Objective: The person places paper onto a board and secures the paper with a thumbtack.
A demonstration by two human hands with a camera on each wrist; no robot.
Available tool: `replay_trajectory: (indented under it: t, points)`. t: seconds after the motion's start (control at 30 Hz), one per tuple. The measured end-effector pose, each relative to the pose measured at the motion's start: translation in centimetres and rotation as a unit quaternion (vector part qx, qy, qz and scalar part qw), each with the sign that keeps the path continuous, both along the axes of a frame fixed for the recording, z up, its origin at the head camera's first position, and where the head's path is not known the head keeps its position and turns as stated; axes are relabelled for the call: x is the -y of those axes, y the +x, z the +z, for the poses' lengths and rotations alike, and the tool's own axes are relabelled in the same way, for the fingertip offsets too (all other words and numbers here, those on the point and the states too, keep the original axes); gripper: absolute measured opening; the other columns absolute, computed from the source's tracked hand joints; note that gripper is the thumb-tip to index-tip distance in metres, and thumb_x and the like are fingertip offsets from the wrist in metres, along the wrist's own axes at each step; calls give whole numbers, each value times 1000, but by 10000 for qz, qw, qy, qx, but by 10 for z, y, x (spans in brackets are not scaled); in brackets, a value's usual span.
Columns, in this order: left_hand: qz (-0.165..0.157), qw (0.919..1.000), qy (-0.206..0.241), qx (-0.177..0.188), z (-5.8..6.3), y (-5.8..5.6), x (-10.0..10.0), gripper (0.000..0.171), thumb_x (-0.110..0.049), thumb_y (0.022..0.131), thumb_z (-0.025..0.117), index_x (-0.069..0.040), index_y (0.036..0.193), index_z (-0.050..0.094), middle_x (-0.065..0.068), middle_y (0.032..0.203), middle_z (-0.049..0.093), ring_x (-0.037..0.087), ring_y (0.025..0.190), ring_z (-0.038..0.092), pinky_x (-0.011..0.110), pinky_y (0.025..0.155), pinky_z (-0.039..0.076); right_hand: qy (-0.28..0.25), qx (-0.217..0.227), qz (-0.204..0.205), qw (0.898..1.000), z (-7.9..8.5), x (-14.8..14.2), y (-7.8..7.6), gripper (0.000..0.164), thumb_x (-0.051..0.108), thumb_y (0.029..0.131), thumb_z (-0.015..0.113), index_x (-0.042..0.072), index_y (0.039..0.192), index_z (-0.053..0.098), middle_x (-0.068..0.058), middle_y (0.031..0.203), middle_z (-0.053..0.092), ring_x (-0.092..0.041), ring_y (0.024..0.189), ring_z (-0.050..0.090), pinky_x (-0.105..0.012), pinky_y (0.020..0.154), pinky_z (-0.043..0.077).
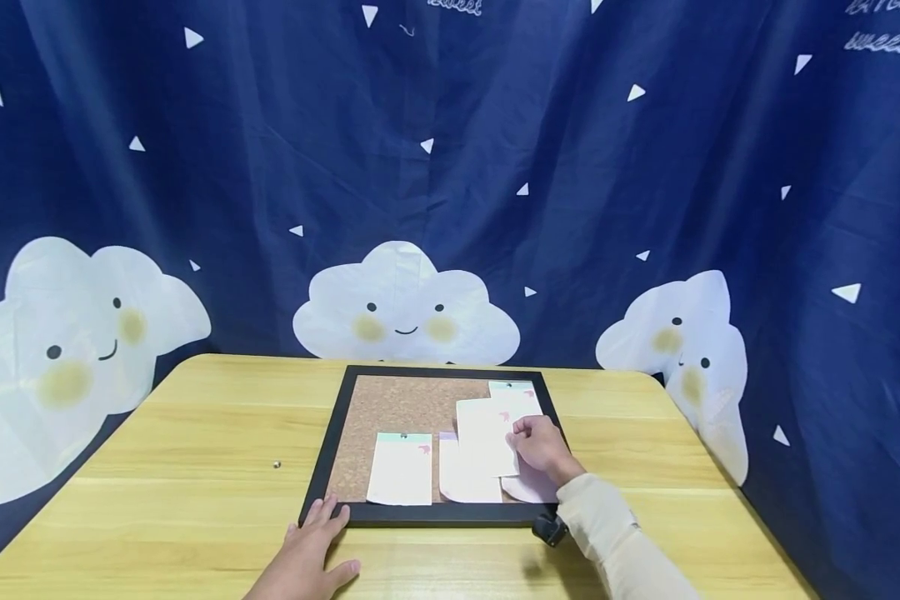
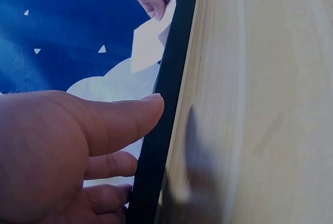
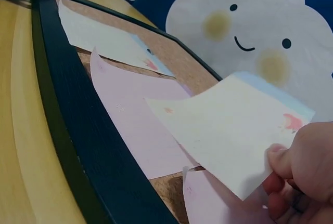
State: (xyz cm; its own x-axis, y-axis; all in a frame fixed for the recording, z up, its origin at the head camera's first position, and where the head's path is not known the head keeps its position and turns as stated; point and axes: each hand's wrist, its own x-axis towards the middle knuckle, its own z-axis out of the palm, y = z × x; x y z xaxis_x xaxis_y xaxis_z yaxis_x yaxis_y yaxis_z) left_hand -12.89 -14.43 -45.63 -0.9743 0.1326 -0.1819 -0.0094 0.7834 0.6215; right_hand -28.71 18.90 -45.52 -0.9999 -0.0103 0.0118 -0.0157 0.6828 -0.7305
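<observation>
Left hand (image 1: 307, 557) lies flat on the pale wooden table (image 1: 195, 467), fingers straight and relaxed, holding nothing, fingertips touching the near left corner of the black-framed cork board (image 1: 420, 392). Just beyond those fingertips, a white note sheet with a mint top strip (image 1: 401, 469) is pinned to the cork. Further right, a pink sheet (image 1: 465, 482) lies flat. Right hand (image 1: 542, 446) pinches the edge of a cream paper note (image 1: 486, 436), lifting it above the cork board's right half, over the pink sheet.
</observation>
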Motion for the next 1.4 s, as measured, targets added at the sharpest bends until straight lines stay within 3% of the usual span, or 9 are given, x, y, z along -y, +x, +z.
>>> replay_trajectory:
  t: [0.43,0.77,1.03,1.4]
  points:
    - [2,10000,62,-11,-1,1,1,71,-27,81,79,9,135,49,31,149,30,51,139,17,72,105,13,79,-204,-129,9997,-1,12,-15,13,13,91,66,7,80,63,-1,71,56,-18,69,52,-27,59,41]
    - [-1,10000,30,15,-1,0,1,71,-28,81,78,8,135,49,31,150,29,51,139,16,72,105,14,244,-948,-312,9947,-3,23,-31,10,13,86,69,7,79,67,3,68,60,-16,67,56,-34,68,49]
    - [-53,9999,120,56,-1,1,0,70,-27,81,78,10,134,50,32,148,31,51,138,18,72,104,15,349,-1203,-454,9911,-9,27,-38,9,12,85,67,5,80,65,-1,69,62,-20,69,58,-37,70,49]
    - [-36,9999,102,-30,-1,1,2,71,-28,82,78,8,136,49,31,149,30,51,139,16,72,104,15,814,-863,-298,9925,-7,39,-53,16,10,83,64,10,69,55,-2,67,54,-23,69,54,-35,66,45]
